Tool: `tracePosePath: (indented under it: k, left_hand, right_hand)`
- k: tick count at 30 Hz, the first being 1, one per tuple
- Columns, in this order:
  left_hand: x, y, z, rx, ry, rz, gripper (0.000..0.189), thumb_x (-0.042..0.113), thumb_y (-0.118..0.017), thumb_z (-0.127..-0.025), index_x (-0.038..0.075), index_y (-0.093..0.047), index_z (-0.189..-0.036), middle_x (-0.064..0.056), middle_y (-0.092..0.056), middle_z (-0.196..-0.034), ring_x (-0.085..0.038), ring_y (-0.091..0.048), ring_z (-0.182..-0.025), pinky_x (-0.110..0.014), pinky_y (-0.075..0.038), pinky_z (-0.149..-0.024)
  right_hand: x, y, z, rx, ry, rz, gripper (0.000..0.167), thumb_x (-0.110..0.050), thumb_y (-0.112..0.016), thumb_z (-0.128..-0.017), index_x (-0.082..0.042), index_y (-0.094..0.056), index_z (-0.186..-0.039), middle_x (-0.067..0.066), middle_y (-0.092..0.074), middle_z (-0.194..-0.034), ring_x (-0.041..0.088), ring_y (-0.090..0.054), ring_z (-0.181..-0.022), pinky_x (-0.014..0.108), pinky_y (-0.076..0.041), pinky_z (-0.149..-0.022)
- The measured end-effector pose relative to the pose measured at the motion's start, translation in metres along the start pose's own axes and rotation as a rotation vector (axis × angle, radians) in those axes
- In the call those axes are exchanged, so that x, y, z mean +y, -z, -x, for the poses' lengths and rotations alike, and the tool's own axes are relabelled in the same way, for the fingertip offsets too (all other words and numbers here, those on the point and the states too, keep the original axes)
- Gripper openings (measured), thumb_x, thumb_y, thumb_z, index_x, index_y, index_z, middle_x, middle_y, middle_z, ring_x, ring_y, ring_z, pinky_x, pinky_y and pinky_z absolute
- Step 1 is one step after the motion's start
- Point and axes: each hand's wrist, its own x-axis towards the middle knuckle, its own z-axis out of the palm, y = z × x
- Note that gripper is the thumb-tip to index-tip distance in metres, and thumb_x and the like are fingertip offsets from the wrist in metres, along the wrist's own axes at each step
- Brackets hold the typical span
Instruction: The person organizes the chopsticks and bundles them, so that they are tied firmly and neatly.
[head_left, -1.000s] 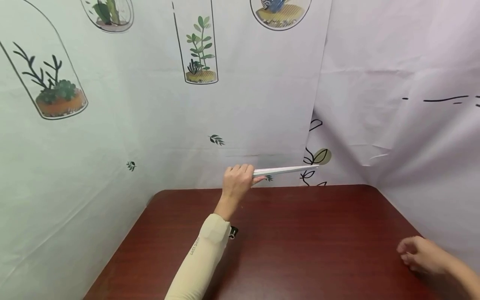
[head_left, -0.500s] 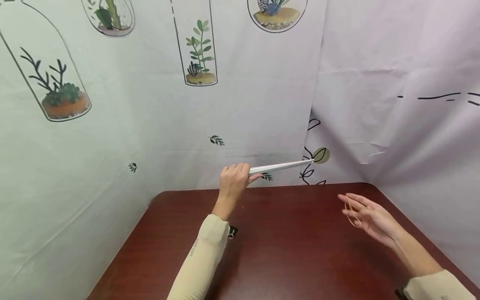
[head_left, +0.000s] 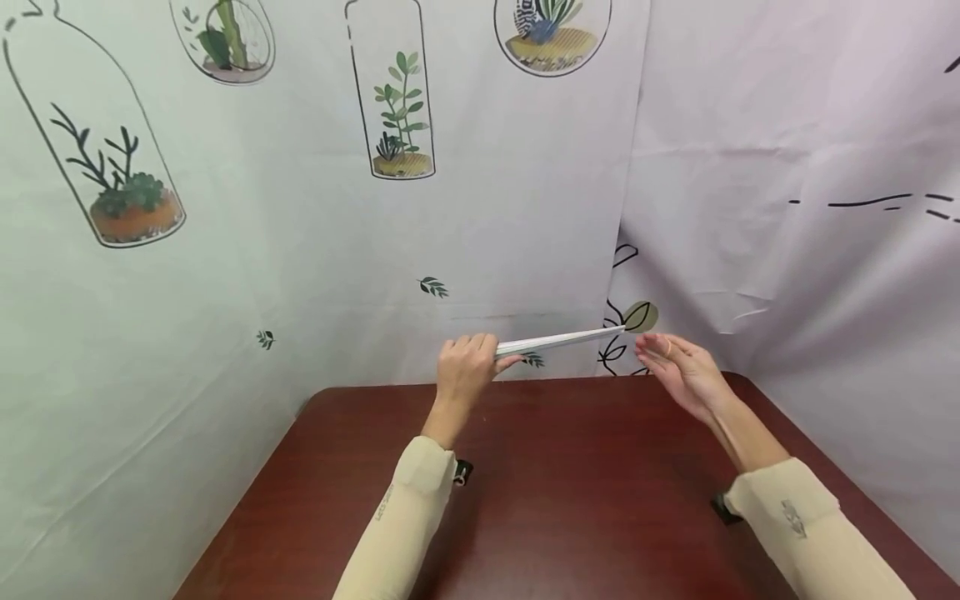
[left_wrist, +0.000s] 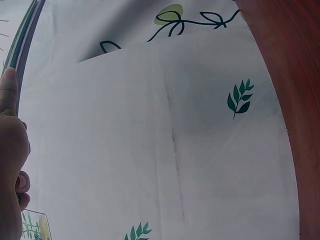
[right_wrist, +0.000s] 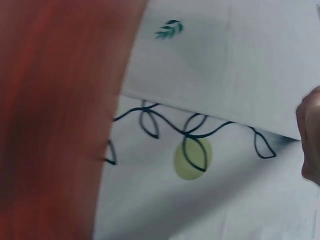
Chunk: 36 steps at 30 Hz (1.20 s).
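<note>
My left hand (head_left: pixel 468 362) grips one end of a bundle of slim white sticks (head_left: pixel 558 340), its thumb laid along the underside. The bundle points right, slightly upward, and narrows toward its free tip. In the left wrist view the sticks (left_wrist: pixel 26 42) run up the left edge beyond the fingers. My right hand (head_left: pixel 686 375) is just right of that tip, apart from it, with extended fingers pointing left. A thin tan rubber band (head_left: pixel 668 347) loops over these fingers; most of it is hidden. Only a blurred bit of the right hand shows in the right wrist view.
Below both hands is a reddish-brown table (head_left: pixel 570 500) with rounded far corners. White cloth (head_left: pixel 525 225) printed with plants and jars hangs behind it and on both sides. A dark wrist strap (head_left: pixel 725 508) shows beneath the right sleeve.
My right hand has come from the table's right side, leftward and up, to near the sticks' tip, carrying the rubber band. Its spread fingers have drawn together. The left hand stays almost still.
</note>
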Motion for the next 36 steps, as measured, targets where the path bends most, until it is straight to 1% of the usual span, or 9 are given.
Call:
tracePosePath:
  k: [4, 7, 15, 20, 24, 27, 30, 32, 36]
  left_hand:
    - [0.002, -0.001, 0.003, 0.029, -0.011, -0.013, 0.062, 0.066, -0.036, -0.095, 0.014, -0.043, -0.063, 0.003, -0.04, -0.051, -0.015, -0.034, -0.041, -0.027, -0.024, -0.044]
    - [0.003, 0.0, 0.004, 0.031, -0.026, -0.018, 0.059, 0.067, -0.046, -0.089, 0.014, -0.043, -0.063, 0.004, -0.04, -0.052, -0.014, -0.035, -0.041, -0.026, -0.024, -0.044]
    - [0.004, 0.001, 0.004, 0.025, -0.016, 0.007, 0.057, 0.063, -0.072, -0.07, 0.013, -0.043, -0.064, 0.003, -0.041, -0.052, -0.016, -0.037, -0.042, -0.027, -0.026, -0.044]
    - [0.006, 0.0, 0.004, 0.029, -0.032, 0.003, 0.058, 0.065, -0.069, -0.075, 0.014, -0.042, -0.063, 0.004, -0.04, -0.052, -0.014, -0.035, -0.041, -0.026, -0.024, -0.045]
    - [0.006, 0.0, 0.004, 0.013, -0.026, 0.018, 0.057, 0.065, -0.066, -0.079, 0.015, -0.043, -0.064, 0.004, -0.039, -0.052, -0.014, -0.036, -0.042, -0.026, -0.024, -0.046]
    - [0.006, 0.0, 0.003, 0.01, -0.034, 0.019, 0.056, 0.064, -0.067, -0.079, 0.015, -0.044, -0.064, 0.004, -0.04, -0.053, -0.014, -0.038, -0.043, -0.027, -0.027, -0.045]
    - [0.006, -0.001, 0.004, 0.005, -0.053, 0.015, 0.056, 0.064, -0.067, -0.078, 0.015, -0.044, -0.063, 0.004, -0.04, -0.053, -0.014, -0.039, -0.044, -0.027, -0.029, -0.045]
    - [0.006, -0.001, 0.005, 0.009, -0.059, 0.019, 0.057, 0.064, -0.069, -0.076, 0.015, -0.043, -0.062, 0.004, -0.04, -0.052, -0.014, -0.039, -0.043, -0.028, -0.03, -0.045]
    - [0.008, -0.003, 0.006, 0.013, -0.051, 0.044, 0.057, 0.062, -0.073, -0.073, 0.015, -0.043, -0.063, 0.003, -0.043, -0.052, -0.015, -0.04, -0.043, -0.028, -0.029, -0.045]
  right_hand:
    - [-0.004, -0.012, -0.019, -0.02, -0.049, 0.062, 0.026, -0.004, -0.046, -0.103, -0.001, -0.062, -0.124, 0.015, -0.067, -0.119, 0.023, -0.065, -0.114, 0.031, -0.046, -0.1]
    - [-0.005, -0.019, -0.027, -0.044, -0.068, 0.12, 0.029, -0.004, -0.049, -0.102, -0.002, -0.058, -0.129, 0.015, -0.066, -0.123, 0.02, -0.063, -0.117, 0.03, -0.046, -0.101]
    - [0.013, -0.041, -0.049, -0.062, -0.007, 0.246, 0.024, -0.002, -0.058, -0.098, -0.007, -0.069, -0.118, 0.007, -0.072, -0.114, 0.019, -0.067, -0.11, 0.024, -0.048, -0.093]
    - [0.018, -0.049, -0.052, -0.047, 0.029, 0.382, 0.027, 0.002, -0.064, -0.093, -0.013, -0.073, -0.113, 0.002, -0.073, -0.111, 0.013, -0.068, -0.108, 0.022, -0.051, -0.087]
    - [0.015, -0.052, -0.051, 0.019, 0.041, 0.589, 0.027, -0.003, -0.066, -0.093, -0.014, -0.072, -0.117, -0.011, -0.071, -0.111, 0.001, -0.061, -0.111, 0.019, -0.052, -0.081]
    - [0.013, -0.054, -0.05, 0.04, 0.087, 0.768, 0.028, -0.005, -0.068, -0.092, 0.0, -0.07, -0.12, -0.012, -0.07, -0.109, 0.0, -0.057, -0.108, 0.017, -0.051, -0.077]
    - [0.011, -0.059, -0.048, 0.042, 0.173, 0.894, 0.026, -0.001, -0.07, -0.089, 0.012, -0.069, -0.111, -0.006, -0.065, -0.098, 0.005, -0.054, -0.094, 0.015, -0.048, -0.071]
    - [0.011, -0.063, -0.047, 0.04, 0.231, 0.953, 0.019, 0.001, -0.072, -0.087, 0.014, -0.071, -0.102, -0.002, -0.059, -0.09, 0.009, -0.05, -0.085, 0.016, -0.044, -0.066]
    - [0.007, -0.075, -0.041, 0.03, 0.326, 1.048, 0.004, 0.006, -0.071, -0.086, 0.009, -0.073, -0.085, 0.003, -0.055, -0.085, 0.011, -0.047, -0.082, 0.02, -0.039, -0.064]
